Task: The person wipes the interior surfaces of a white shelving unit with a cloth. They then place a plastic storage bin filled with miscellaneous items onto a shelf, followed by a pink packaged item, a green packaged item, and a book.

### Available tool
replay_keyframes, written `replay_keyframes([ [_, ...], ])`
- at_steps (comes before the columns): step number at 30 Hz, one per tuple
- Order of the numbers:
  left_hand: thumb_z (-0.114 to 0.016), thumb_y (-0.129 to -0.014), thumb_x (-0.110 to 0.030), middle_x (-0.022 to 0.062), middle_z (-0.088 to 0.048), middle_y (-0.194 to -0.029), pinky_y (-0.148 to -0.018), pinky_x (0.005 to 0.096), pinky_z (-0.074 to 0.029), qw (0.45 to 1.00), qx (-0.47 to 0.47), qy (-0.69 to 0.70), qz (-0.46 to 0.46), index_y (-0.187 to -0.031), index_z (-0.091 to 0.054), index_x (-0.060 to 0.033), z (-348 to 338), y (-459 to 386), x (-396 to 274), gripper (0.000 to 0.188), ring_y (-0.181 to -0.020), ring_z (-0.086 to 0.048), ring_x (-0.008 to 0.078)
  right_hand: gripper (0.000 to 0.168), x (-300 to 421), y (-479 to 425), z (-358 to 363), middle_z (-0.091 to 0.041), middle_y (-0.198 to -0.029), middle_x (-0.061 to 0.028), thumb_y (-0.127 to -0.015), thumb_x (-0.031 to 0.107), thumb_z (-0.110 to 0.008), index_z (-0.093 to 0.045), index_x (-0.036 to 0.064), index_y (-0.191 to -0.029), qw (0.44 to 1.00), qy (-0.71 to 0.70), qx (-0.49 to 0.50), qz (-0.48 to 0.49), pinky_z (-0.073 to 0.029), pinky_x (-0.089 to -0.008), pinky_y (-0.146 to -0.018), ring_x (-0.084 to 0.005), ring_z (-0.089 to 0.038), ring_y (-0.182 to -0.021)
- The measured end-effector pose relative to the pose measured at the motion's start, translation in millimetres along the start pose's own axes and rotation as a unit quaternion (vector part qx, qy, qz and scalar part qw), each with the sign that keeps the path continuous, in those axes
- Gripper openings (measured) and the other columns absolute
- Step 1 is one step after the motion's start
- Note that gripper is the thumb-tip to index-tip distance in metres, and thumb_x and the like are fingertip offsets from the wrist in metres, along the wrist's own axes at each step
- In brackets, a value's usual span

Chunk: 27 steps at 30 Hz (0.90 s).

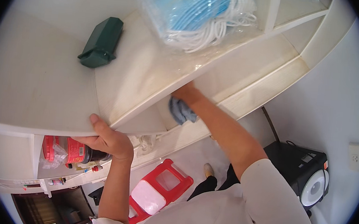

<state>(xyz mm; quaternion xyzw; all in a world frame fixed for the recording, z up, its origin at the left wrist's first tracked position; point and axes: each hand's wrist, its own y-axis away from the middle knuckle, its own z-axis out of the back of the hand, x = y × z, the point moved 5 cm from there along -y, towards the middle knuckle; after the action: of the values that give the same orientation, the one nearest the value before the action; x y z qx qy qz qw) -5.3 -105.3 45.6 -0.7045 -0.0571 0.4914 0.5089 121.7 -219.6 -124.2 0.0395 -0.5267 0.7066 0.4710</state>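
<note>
My left hand (112, 142) grips the front edge of a white wooden shelf (101, 127), its thumb on the upper side and its fingers beneath. Below the upper board, my right hand (187, 93) reaches into a lower compartment (226, 84) with a grey-blue cloth (181, 110) bunched under it. That board's edge hides its fingertips. On the upper shelf, a dark green lidded plastic box (101, 42) lies tilted near the corner. Beside it is a clear plastic bag (200, 21) of blue face masks with white ear loops.
A red-lidded jar (75, 150) and a dark jar (95, 156) occupy the lower left compartment. A red and white plastic step stool (159, 190) stands on the floor by my feet. At right, a black speaker (302, 167) stands against the wall near a socket (354, 156).
</note>
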Motion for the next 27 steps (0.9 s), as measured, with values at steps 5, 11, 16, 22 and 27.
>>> replay_keyframes([
  [5,-0.048,-0.084,-0.011,0.0189,-0.042,-0.112,-0.086,0.0308,-0.038,0.999,0.023,0.023,-0.026,-0.118,-0.026,0.0063,2,2,-1,0.044,-0.098,-0.046,0.0221,0.034,39,17,-34,-0.053,-0.110,-0.0123,-0.068,0.007,-0.051,-0.057,0.002,-0.101,0.990,0.014,0.144,0.000,-0.030,-0.0364,-0.096,-0.0261,-0.044,-0.109],
  [11,-0.051,-0.083,-0.010,0.0179,-0.045,-0.107,-0.082,0.0286,-0.039,0.998,0.034,0.051,-0.026,-0.117,-0.027,0.0079,8,2,13,0.045,-0.092,-0.047,0.0207,0.018,60,72,5,-0.056,-0.096,-0.0063,-0.065,0.006,-0.052,-0.062,0.006,-0.080,0.952,0.016,0.295,0.076,-0.035,-0.0331,-0.088,-0.0224,-0.048,-0.097],
  [16,-0.051,-0.082,-0.010,0.0183,-0.046,-0.105,-0.080,0.0289,-0.040,0.997,0.040,0.069,-0.018,-0.118,-0.027,0.0075,3,-1,13,0.046,-0.090,-0.049,0.0210,0.025,87,95,53,-0.056,-0.102,-0.0042,-0.062,0.002,-0.054,-0.061,0.004,-0.086,0.918,0.055,0.384,0.084,-0.039,-0.0331,-0.081,-0.0233,-0.047,-0.098],
  [22,-0.049,-0.082,-0.011,0.0193,-0.045,-0.107,-0.081,0.0296,-0.039,0.997,0.060,0.026,-0.050,-0.119,-0.024,0.0077,3,-4,9,0.048,-0.092,-0.048,0.0217,0.031,68,92,84,-0.057,-0.099,-0.0052,-0.062,-0.004,-0.050,-0.060,0.003,-0.090,0.901,0.042,0.430,-0.035,-0.041,-0.0343,-0.081,-0.0269,-0.048,-0.095],
  [27,-0.049,-0.083,-0.012,0.0203,-0.044,-0.110,-0.082,0.0305,-0.038,0.996,0.058,0.067,-0.014,-0.119,-0.025,0.0089,9,1,20,0.048,-0.094,-0.047,0.0223,0.027,65,66,108,-0.056,-0.094,-0.0113,-0.066,-0.003,-0.048,-0.057,0.001,-0.091,0.980,0.013,0.186,-0.073,-0.043,-0.0391,-0.075,-0.0323,-0.050,-0.085],
])
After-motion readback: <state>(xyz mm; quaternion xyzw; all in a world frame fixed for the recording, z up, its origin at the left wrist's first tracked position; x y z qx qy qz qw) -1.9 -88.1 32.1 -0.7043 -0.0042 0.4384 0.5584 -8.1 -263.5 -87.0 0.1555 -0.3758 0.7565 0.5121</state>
